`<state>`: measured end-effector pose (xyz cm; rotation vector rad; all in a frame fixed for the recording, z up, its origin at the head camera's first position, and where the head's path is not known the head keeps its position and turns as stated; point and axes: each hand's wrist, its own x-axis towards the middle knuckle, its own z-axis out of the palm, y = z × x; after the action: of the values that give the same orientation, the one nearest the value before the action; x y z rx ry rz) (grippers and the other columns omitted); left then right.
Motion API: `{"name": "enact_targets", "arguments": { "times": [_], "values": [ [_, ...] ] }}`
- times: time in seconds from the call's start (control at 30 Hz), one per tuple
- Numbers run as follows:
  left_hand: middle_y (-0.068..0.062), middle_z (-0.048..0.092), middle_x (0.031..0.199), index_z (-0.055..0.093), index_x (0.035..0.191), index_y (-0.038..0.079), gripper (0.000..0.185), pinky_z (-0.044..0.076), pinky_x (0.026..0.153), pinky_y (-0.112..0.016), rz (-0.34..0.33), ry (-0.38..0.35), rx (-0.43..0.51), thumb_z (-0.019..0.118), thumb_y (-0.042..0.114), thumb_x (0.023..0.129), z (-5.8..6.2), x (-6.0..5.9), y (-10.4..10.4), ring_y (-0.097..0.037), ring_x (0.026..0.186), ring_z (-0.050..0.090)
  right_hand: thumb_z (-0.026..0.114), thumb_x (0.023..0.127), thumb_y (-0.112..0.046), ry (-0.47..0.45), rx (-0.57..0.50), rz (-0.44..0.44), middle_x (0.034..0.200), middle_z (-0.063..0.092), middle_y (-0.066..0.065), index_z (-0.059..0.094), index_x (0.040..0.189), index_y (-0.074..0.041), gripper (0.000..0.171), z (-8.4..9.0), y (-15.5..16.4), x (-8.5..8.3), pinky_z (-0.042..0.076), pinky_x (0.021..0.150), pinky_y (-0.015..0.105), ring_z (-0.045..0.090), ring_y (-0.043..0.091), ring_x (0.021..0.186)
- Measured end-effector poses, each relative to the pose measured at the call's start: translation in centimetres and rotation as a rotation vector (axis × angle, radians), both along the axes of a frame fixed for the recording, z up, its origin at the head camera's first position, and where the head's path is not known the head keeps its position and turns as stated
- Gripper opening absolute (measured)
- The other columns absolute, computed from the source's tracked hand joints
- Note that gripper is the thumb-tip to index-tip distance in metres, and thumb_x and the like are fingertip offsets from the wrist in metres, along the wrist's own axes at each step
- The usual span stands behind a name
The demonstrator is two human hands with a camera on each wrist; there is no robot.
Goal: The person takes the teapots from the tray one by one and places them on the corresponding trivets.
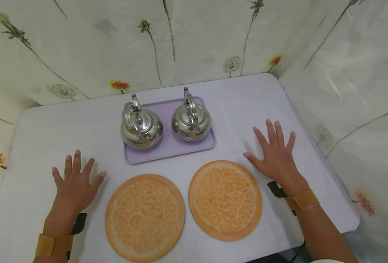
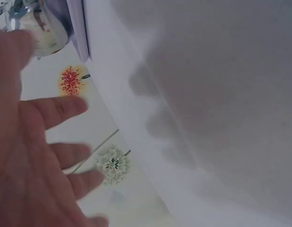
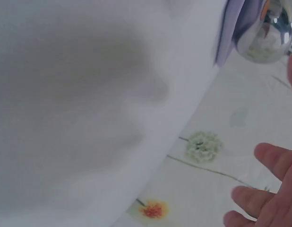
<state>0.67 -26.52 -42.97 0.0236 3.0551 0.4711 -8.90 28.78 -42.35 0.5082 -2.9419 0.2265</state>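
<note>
While a flower-printed sheet (image 1: 200, 44) rises beyond its far, left and right edges, a white-covered table (image 1: 239, 109) carries everything else. A lilac tray (image 1: 167, 149) with rounded corners lies close to the table's far edge, roughly midway between the left and right edges, its long sides running at a slight slant. A left mat (image 1: 144, 218) and a right mat (image 1: 225, 201), both round and patterned like golden baked crust, lie flat between the tray and the table's near edge, just beside each other with a narrow white gap. A left kettle (image 1: 142, 128) and a right kettle (image 1: 192, 124), both shiny metal, stand upright on the tray, one at its left edge, the other towards its right edge, spouts facing the table's far edge. The left hand (image 1: 73, 188), fingers straight and fanned, hovers between the table's left edge and the left mat; the right hand (image 1: 277, 157), likewise spread, hovers between the right mat and the right edge. The hands are well apart. Tan bands (image 1: 302, 199) circle both wrists.
</note>
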Motion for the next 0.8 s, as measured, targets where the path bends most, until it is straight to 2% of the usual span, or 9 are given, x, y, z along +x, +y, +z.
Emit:
{"name": "enact_targets", "arguments": {
  "times": [0.1,0.17,0.23,0.3,0.4,0.5,0.63,0.7,0.8],
  "values": [
    [-0.037,0.034,0.142,0.053,0.126,-0.008,0.049,0.016,0.102,-0.07,-0.051,0.114,0.051,0.061,0.029,0.096,0.1,0.2,0.2,-0.053,0.132,0.028,0.069,0.083,-0.046,0.052,-0.015,0.041,0.149,0.033,0.023,0.049,0.139,-0.007,0.071,0.4,-0.3,-0.1,0.007,0.106,0.068,0.022,0.042,0.14],
    [-0.037,0.046,0.132,0.058,0.12,-0.01,0.043,0.031,0.096,-0.067,-0.085,0.202,0.076,0.068,0.02,0.09,0.2,0.3,0.4,-0.053,0.122,0.042,0.071,0.082,-0.041,0.079,-0.027,0.07,0.14,0.045,0.023,0.056,0.132,-0.005,0.063,0.5,-0.4,-0.2,0.017,0.105,0.065,0.034,0.043,0.132],
    [-0.035,0.054,0.123,0.061,0.116,-0.01,0.041,0.04,0.09,-0.063,-0.116,0.279,0.088,0.073,0.015,0.085,0.2,0.3,0.5,-0.051,0.112,0.051,0.073,0.082,-0.035,0.101,-0.047,0.098,0.131,0.053,0.022,0.061,0.126,-0.003,0.056,0.6,-0.5,-0.1,0.026,0.101,0.063,0.043,0.043,0.125],
    [-0.033,0.058,0.118,0.062,0.115,-0.009,0.039,0.043,0.087,-0.061,-0.117,0.292,0.111,0.074,0.013,0.084,0.4,0.4,0.7,-0.05,0.107,0.055,0.075,0.081,-0.03,0.12,-0.072,0.127,0.123,0.059,0.022,0.064,0.121,-0.002,0.05,0.7,-0.6,0.0,0.033,0.096,0.06,0.048,0.042,0.118],
    [-0.03,0.06,0.118,0.061,0.117,-0.008,0.037,0.044,0.088,-0.059,-0.087,0.218,0.162,0.071,0.014,0.088,0.9,0.4,1.0,-0.047,0.109,0.056,0.076,0.08,-0.024,0.135,-0.11,0.165,0.113,0.065,0.02,0.067,0.115,-0.001,0.043,1.0,-0.9,0.2,0.04,0.089,0.057,0.055,0.04,0.11],
    [-0.028,0.058,0.124,0.059,0.123,-0.006,0.039,0.041,0.093,-0.059,-0.047,0.081,0.214,0.064,0.019,0.094,1.6,0.0,1.4,-0.045,0.116,0.052,0.076,0.081,-0.021,0.146,-0.126,0.192,0.106,0.069,0.017,0.069,0.111,-0.001,0.037,1.8,-1.5,0.4,0.045,0.084,0.055,0.06,0.039,0.103],
    [-0.027,0.054,0.131,0.055,0.13,-0.004,0.045,0.037,0.098,-0.058,-0.029,-0.053,0.257,0.057,0.028,0.099,2.0,-0.3,1.8,-0.045,0.123,0.047,0.076,0.081,-0.019,0.179,-0.132,0.252,0.103,0.07,0.015,0.07,0.111,-0.003,0.035,4.0,-3.5,0.6,0.048,0.077,0.052,0.063,0.037,0.096],
    [-0.027,0.053,0.132,0.054,0.132,-0.004,0.047,0.036,0.099,-0.058,-0.034,-0.086,0.277,0.054,0.031,0.1,2.0,-0.8,2.0,-0.044,0.124,0.046,0.076,0.081,-0.019,0.2,-0.136,0.295,0.103,0.07,0.015,0.07,0.111,-0.003,0.035,5.3,-4.7,0.6,0.048,0.075,0.051,0.063,0.036,0.095],
    [-0.025,0.054,0.133,0.054,0.133,-0.003,0.047,0.039,0.098,-0.056,-0.032,-0.097,0.317,0.053,0.031,0.101,1.6,-1.9,2.3,-0.042,0.124,0.048,0.076,0.081,-0.02,0.219,-0.14,0.359,0.103,0.07,0.014,0.069,0.112,-0.004,0.035,7.1,-6.7,0.4,0.049,0.074,0.051,0.063,0.035,0.095]
  ]
}}
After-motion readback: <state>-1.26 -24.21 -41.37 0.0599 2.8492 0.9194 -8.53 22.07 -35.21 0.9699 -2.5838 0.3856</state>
